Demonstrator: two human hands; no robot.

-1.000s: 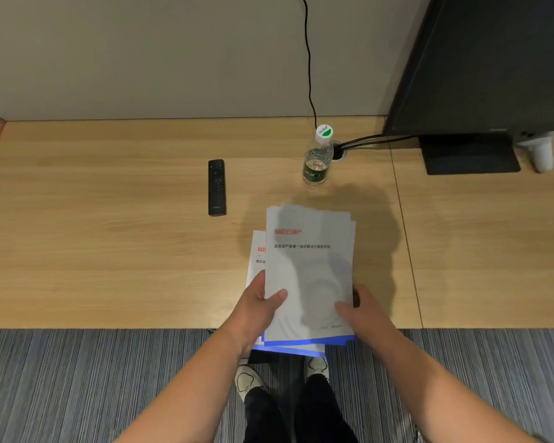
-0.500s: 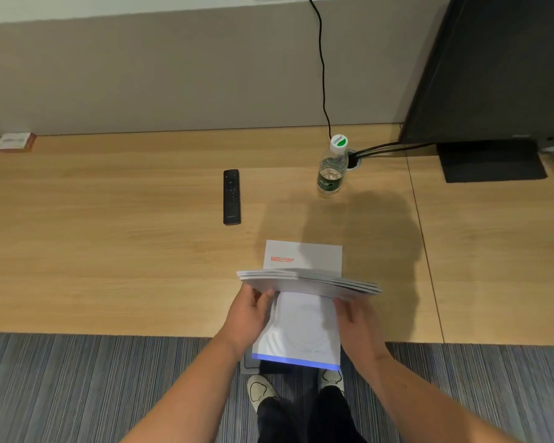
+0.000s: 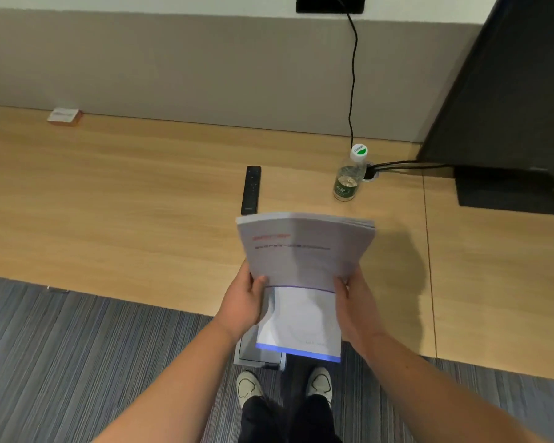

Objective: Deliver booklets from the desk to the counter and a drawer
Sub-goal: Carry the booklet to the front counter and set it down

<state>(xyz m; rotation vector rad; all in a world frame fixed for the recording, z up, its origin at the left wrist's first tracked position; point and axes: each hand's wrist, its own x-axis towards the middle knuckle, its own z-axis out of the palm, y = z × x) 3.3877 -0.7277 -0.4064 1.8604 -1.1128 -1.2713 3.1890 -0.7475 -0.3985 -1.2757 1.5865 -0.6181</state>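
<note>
Wood-grain desk is seen below a grey wall, with a remote and a bottle lying beyond the fingertips. A stack of booklets is held raised off the desk, gripped at its near corners: the left hand is closed on one side, the right hand on the other, thumbs on top. Its long axis runs away from the fingers. One booklet lies flat between the wrists, overhanging the desk edge, equally near both hands. Neither counter nor drawer is visible.
</note>
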